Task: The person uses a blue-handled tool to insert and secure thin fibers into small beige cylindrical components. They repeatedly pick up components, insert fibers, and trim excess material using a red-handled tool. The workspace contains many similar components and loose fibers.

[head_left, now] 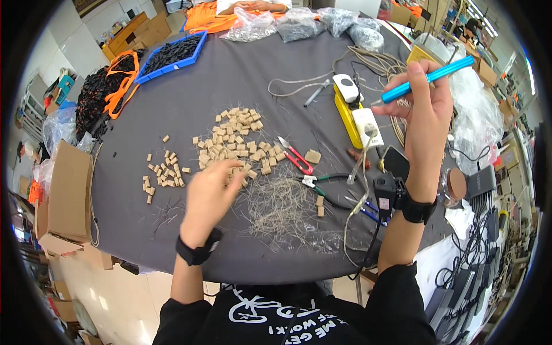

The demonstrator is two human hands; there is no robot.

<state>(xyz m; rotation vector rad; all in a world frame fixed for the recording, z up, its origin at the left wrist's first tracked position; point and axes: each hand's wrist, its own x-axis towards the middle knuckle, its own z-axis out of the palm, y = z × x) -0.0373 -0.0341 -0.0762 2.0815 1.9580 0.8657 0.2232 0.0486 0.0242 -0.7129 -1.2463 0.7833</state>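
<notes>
Right hand: my right hand (425, 109) is raised well to the right of the pile (230, 138), closed round a blue tool (454, 67) between thumb and fingers.
Tool tip: thin, pointing back toward the pile's side.
Left hand: my left hand (210, 192) is over the near edge of the pile, fingers bent and thumb slightly apart; I cannot tell whether a block is pinched there.
Pile: small tan blocks heaped loosely on the grey table (132, 221), thin wires sticking out among them.
Small group: more blocks (167, 171), left of the pile and apart from it.
Wires: a tangled heap (282, 213), nearer me than the pile and to its right.
Snips: red snips (300, 162), just beside the pile's right edge, blades partly spread.
Pliers: green-handled pliers (309, 181), right of the pile beyond the snips, on the near side.
Pair of blocks: two blocks (319, 206), right of the pile, near the pliers.
Power strip: yellow strip (347, 118), well right of the pile, white plugs (367, 126) on it.
Tray: blue tray (172, 56), beyond the pile to its left, full of black pieces.
</notes>
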